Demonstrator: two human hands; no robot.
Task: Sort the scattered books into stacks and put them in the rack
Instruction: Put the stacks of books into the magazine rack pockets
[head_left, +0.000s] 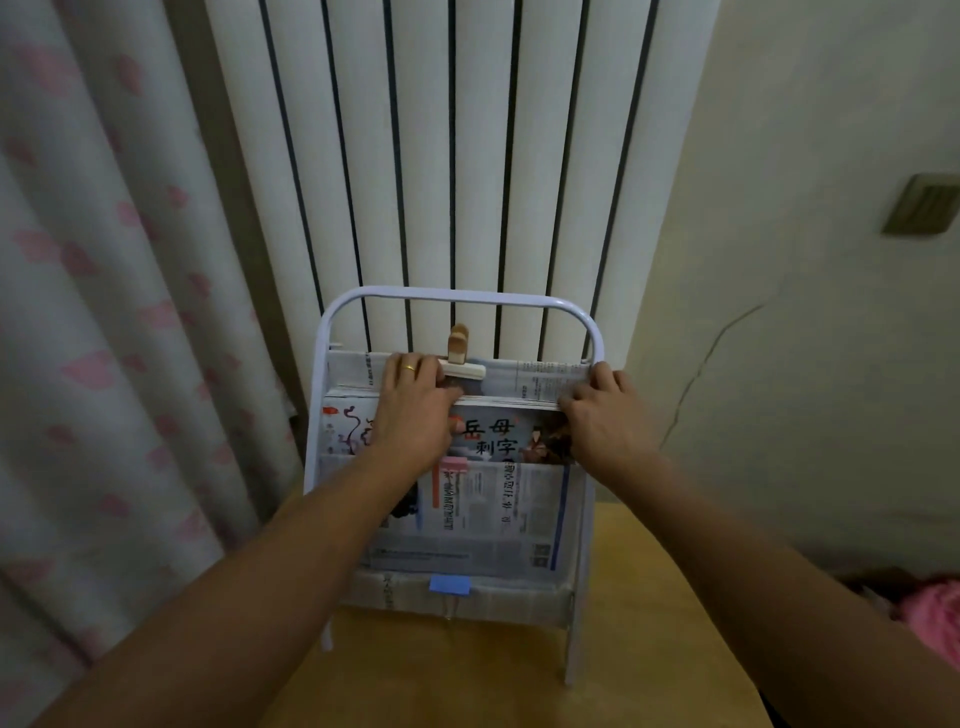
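A white metal rack (457, 297) lined with newspaper stands on a wooden table, in front of me. A stack of books (498, 434) sits upright in its upper pocket, the front cover showing large Chinese characters and a picture. My left hand (415, 410), with a ring on one finger, grips the top edge of the stack near its middle. My right hand (605, 410) grips the stack's top right corner. Another book (348, 426) with a white patterned cover shows at the left of the same pocket.
A wooden clip (460, 356) is fastened on the newspaper lining at the rack's top. A blue clip (450, 584) sits on the lower pocket. The wooden table (654, 597) extends to the right. Vertical blinds stand behind, a curtain hangs left, and pink fabric (930, 618) lies at far right.
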